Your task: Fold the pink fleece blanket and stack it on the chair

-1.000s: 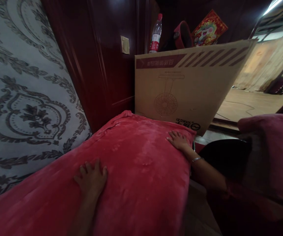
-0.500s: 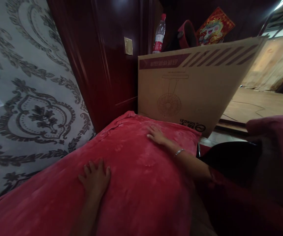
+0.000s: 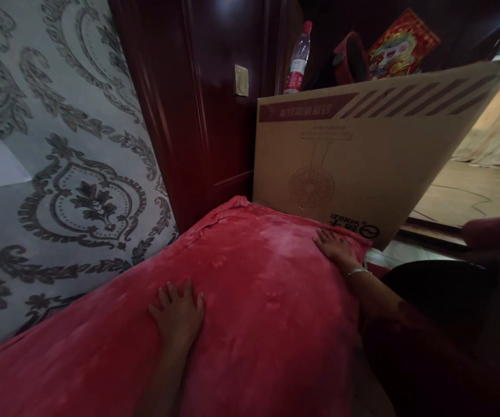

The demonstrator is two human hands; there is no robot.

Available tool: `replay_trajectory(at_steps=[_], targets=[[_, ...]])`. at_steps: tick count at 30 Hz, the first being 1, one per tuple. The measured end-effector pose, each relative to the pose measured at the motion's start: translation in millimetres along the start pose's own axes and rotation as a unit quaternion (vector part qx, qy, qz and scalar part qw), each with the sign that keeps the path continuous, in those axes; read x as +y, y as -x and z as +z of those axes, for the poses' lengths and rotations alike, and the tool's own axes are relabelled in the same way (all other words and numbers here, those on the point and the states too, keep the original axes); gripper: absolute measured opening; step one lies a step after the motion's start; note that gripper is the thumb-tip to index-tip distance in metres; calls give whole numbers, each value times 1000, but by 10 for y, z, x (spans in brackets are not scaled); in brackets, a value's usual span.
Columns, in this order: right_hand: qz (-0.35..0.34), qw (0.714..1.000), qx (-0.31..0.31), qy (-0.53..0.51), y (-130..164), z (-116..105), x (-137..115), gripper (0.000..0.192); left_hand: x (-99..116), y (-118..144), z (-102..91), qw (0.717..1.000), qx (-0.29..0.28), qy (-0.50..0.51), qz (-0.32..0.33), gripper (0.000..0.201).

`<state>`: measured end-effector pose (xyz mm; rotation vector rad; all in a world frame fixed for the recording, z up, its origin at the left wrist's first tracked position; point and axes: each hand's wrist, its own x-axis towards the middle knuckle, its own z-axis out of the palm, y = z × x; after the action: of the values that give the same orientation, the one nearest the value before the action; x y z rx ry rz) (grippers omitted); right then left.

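A plush red cloth (image 3: 250, 324) covers a broad flat surface in front of me, perhaps a bed or a table; what lies under it is hidden. Flat on its left part rests my left hand (image 3: 178, 315), fingers spread and holding nothing. My right hand (image 3: 333, 248), with a silver bracelet at the wrist, lies palm down close to the cloth's far right corner. Its fingers are stretched out on the fabric. Behind that corner rises a large cardboard box (image 3: 389, 156) with a fan drawing on it.
On the box stand a plastic bottle (image 3: 298, 61), a red band-like object (image 3: 345, 61) and a red festive card (image 3: 401, 46). Patterned wallpaper (image 3: 88, 202) and a dark red wooden panel (image 3: 215, 133) border the left side. A dark rounded object (image 3: 441, 289) is at right.
My right hand has slid rightward over the cloth to its far right edge. The left hand keeps its place on the fabric. The view has turned slightly left.
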<state>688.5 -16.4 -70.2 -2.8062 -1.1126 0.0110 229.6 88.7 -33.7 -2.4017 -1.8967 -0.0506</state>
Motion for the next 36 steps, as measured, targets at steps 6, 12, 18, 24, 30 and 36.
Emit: replay_trajectory(at_steps=[6, 12, 18, 24, 30, 36], targets=[[61, 998, 11, 3, 176, -7, 258, 60, -3, 22, -10, 1000, 13, 15, 8, 56], [53, 997, 47, 7, 392, -135, -49, 59, -1, 26, -18, 1000, 12, 27, 7, 57], [-298, 954, -10, -30, 880, 127, -941, 64, -1, 34, -54, 999, 12, 35, 9, 57], [-59, 997, 16, 40, 1040, 57, -302, 62, 0, 4, -40, 999, 23, 44, 14, 58], [-12, 998, 59, 22, 1234, -38, -30, 57, -22, -20, -34, 997, 47, 63, 20, 57], [-46, 997, 31, -48, 1259, 29, 17, 53, -31, -131, 145, 973, 103, 72, 193, 50]])
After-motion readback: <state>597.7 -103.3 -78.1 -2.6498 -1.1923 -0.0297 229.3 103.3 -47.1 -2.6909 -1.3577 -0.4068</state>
